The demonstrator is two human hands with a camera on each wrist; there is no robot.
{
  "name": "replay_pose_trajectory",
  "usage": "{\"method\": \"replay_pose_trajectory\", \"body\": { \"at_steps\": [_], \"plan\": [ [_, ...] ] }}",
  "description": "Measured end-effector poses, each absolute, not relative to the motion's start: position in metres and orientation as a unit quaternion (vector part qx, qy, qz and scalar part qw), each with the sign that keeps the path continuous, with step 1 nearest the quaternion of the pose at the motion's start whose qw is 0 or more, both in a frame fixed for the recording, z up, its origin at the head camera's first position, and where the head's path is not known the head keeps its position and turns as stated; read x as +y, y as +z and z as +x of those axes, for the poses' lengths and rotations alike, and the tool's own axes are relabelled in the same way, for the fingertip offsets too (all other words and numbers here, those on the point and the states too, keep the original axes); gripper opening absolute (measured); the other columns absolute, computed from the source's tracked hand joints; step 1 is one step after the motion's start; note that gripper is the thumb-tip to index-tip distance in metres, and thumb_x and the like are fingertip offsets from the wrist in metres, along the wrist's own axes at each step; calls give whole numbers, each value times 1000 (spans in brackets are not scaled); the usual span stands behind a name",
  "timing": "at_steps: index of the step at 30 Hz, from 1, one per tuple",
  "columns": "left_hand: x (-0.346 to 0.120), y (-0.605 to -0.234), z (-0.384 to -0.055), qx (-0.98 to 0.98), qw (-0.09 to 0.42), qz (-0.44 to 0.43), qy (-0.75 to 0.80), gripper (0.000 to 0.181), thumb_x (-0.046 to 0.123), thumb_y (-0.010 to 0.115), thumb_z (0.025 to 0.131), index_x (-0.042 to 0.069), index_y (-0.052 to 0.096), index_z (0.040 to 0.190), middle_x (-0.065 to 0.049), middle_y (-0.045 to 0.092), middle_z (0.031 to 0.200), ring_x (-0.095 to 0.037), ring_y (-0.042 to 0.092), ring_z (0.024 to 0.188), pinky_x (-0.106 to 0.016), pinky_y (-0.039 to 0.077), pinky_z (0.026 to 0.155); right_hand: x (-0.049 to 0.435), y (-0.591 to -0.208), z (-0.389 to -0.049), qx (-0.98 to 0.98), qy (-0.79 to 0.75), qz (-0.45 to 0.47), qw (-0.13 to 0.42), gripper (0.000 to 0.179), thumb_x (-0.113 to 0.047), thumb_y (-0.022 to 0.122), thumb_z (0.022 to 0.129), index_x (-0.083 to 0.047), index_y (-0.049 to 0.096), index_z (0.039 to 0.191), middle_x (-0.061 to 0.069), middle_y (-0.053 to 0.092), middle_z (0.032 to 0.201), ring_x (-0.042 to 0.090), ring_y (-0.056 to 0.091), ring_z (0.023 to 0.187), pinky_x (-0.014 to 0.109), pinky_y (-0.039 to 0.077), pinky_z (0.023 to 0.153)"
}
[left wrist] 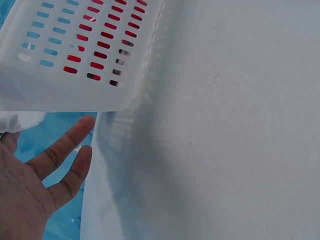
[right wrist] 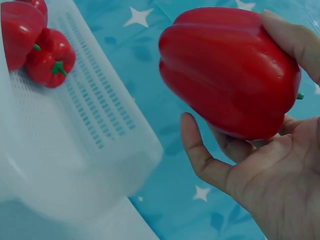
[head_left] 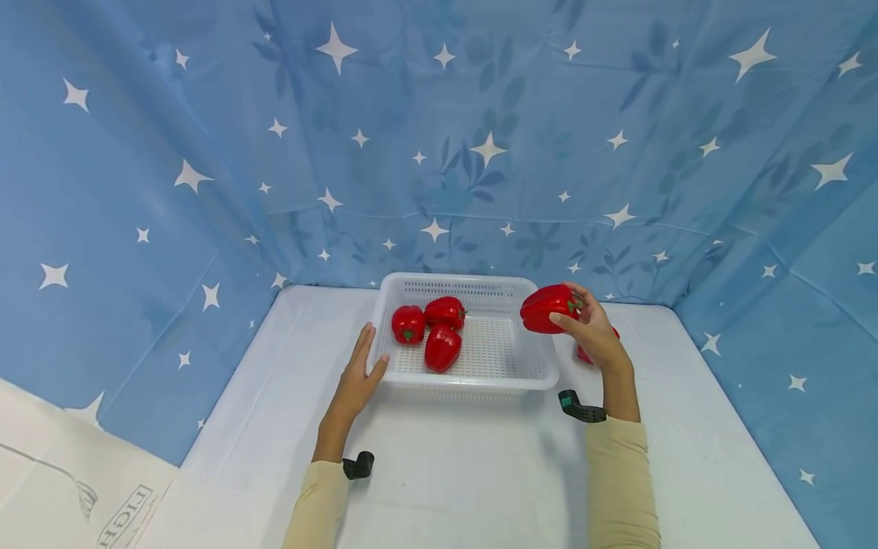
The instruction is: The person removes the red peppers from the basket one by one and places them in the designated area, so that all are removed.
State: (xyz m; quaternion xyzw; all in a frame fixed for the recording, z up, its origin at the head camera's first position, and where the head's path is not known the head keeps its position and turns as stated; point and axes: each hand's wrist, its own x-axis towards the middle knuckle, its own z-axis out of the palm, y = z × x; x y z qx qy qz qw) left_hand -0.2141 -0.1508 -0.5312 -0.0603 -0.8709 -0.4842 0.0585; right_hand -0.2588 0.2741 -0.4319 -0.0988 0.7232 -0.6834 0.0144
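Resting on the white table (head_left: 446,473), a perforated plastic basket (head_left: 466,380) sits between left hand (head_left: 355,383) and right hand (head_left: 594,329).
The left hand, straight-fingered and empty, lies beside its wall, contact unclear; the right hand grips a red bell pepper (head_left: 545,307) near its opposite end. Glossy, that pepper is probably light, stiff and slippery, best held round its broad body. Open floor lies left of the right hand, past a raised edge; three bell peppers (head_left: 442,348) sit nearer the left.

Left grip (head_left: 355,380) spread; right grip (head_left: 595,334) raised, curled.
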Motion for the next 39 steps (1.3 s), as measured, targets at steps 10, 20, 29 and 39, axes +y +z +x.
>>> {"method": "replay_pose_trajectory", "body": {
  "at_steps": [10,20,29,39],
  "plan": [
    [-151,-532,-214,-870,59,-58,-486,68,39,49,100,29,14,158,14,7,164,-24,12,153,-55,26,116,305,-432,-246,670,-737,-55,-72,63,-4,66,90,-20,34,142,-6,46,131,11,47,118,18,56,81],
    [-153,-533,-212,-867,55,-52,-493,68,36,51,100,30,14,158,14,7,165,-23,12,153,-55,26,116,338,-443,-237,717,-660,132,-182,78,-19,77,84,-28,32,148,-4,39,147,12,35,134,17,50,95],
    [-153,-532,-214,-867,60,-62,-490,69,43,49,100,28,14,158,14,7,165,-22,11,153,-54,24,117,364,-461,-225,773,-563,224,-188,81,-29,71,89,-36,23,154,-3,25,161,20,20,150,50,36,114],
    [-151,-532,-214,-865,61,-61,-494,68,40,50,100,28,16,158,15,8,164,-23,12,153,-55,26,116,384,-491,-220,880,-419,208,-85,87,-24,66,92,-12,10,158,33,13,154,50,15,144,69,40,100]
  ]
}}
